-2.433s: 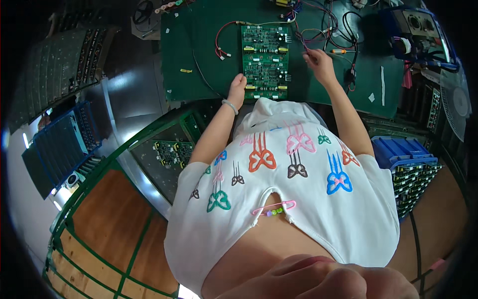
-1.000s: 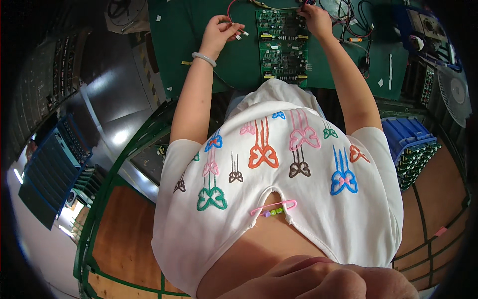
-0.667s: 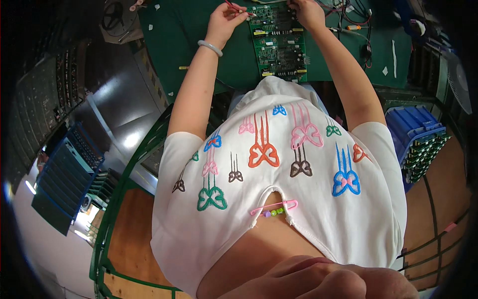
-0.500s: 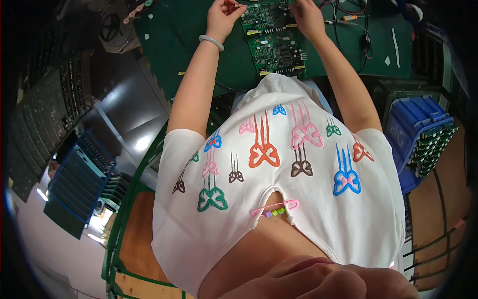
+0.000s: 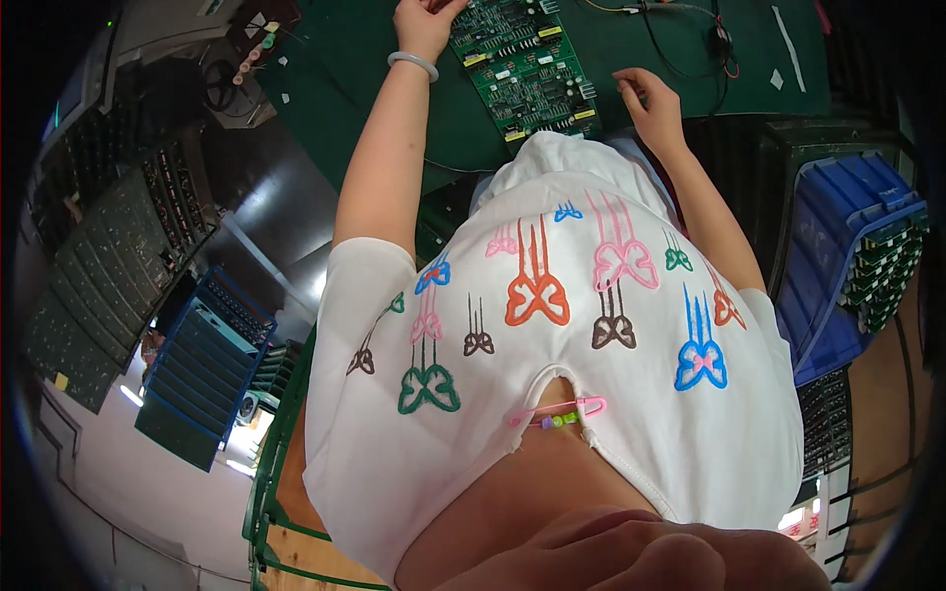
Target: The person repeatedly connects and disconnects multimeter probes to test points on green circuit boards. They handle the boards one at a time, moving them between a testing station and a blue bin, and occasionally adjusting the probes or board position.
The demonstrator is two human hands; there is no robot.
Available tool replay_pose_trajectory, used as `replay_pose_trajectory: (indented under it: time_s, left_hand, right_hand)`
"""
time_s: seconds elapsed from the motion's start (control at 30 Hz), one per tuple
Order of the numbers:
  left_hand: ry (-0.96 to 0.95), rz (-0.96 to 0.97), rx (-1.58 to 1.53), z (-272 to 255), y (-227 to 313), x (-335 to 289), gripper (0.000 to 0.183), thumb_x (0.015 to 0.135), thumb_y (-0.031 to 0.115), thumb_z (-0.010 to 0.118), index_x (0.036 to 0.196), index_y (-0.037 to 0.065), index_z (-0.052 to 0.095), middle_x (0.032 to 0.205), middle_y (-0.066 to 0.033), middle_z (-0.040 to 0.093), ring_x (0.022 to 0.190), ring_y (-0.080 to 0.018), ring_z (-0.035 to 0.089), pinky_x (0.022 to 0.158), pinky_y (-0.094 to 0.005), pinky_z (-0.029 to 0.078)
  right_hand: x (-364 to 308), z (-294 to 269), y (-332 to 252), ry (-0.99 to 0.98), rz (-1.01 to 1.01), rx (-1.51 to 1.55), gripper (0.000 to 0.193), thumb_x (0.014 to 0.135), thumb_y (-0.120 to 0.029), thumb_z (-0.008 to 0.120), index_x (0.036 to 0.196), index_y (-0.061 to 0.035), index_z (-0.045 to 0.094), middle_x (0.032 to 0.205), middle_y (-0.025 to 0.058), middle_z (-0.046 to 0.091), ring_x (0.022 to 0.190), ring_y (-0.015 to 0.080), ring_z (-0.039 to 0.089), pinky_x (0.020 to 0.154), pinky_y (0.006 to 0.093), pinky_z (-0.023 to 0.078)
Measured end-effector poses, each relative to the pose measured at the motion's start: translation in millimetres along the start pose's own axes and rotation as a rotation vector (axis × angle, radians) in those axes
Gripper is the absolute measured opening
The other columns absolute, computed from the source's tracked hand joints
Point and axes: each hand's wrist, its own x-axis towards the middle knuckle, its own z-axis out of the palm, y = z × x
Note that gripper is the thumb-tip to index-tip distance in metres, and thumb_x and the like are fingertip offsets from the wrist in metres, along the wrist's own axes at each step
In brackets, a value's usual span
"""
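A green circuit board (image 5: 522, 69) packed with small parts, yellow labels and connectors lies on the dark green tabletop, reaching close to its near edge. At its far left edge is my left hand (image 5: 426, 28), cut off by the top of the picture. Its thumb and fingers look pinched together; what they hold is out of sight. A pale bracelet (image 5: 412, 65) circles that wrist. Off to the board's right, above the table's near edge, my right hand (image 5: 654, 106) is off the board, its fingers loosely bent and apart with nothing in them.
Black and red cables (image 5: 680, 44) lie at the far right of the table (image 5: 778, 103), near white paper scraps. Right of my body stands a blue bin (image 5: 838, 236) with stacked boards. Racks (image 5: 212, 364) with panels stand at left.
My right hand has left the board's right edge and come nearer, over the table's front edge. My left hand stays by the board. The view has shifted slightly.
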Motion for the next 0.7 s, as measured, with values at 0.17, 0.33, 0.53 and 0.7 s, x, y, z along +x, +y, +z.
replay_pose_trajectory:
  time_s: [0.17,0.33,0.53,0.7]
  left_hand:
    - [0.038,-0.010,0.118,7,12,-3,0.021,0.081,-0.005,0.068,0.088,0.004,0.050,0.082,-0.0072,0.065,0.077,-0.0148,0.064,0.070,-0.0294,0.053]
    - [0.079,0.009,0.128,9,10,-5,0.021,0.081,-0.004,0.068,0.088,0.004,0.050,0.082,-0.0069,0.065,0.076,-0.0142,0.064,0.070,-0.0291,0.053]
    - [0.084,0.036,0.124,7,7,-4,0.021,0.081,-0.004,0.069,0.088,0.003,0.051,0.082,-0.0069,0.065,0.077,-0.0139,0.064,0.071,-0.0290,0.053]
    - [0.088,0.013,0.101,9,7,-4,0.022,0.081,-0.005,0.069,0.089,0.003,0.050,0.083,-0.0068,0.065,0.077,-0.0139,0.064,0.071,-0.0288,0.053]
  right_hand:
    - [4,0,-6,-0.036,-0.014,-0.030,0.016,0.090,-0.005,0.060,0.105,-0.0016,0.066,0.090,0.0075,0.067,0.076,0.0124,0.062,0.070,0.0249,0.049]
    - [7,-5,-3,-0.043,-0.021,0.004,0.015,0.090,-0.006,0.061,0.104,-0.0017,0.065,0.091,0.0089,0.067,0.077,0.0154,0.063,0.070,0.0265,0.050]
    - [6,-10,1,-0.051,-0.007,-0.012,0.014,0.089,-0.008,0.061,0.102,-0.0021,0.064,0.092,0.0127,0.066,0.077,0.0216,0.065,0.071,0.0301,0.053]
    - [5,-10,4,-0.051,-0.013,-0.013,0.014,0.089,-0.008,0.061,0.101,-0.0020,0.064,0.092,0.0129,0.066,0.075,0.0220,0.065,0.070,0.0303,0.052]
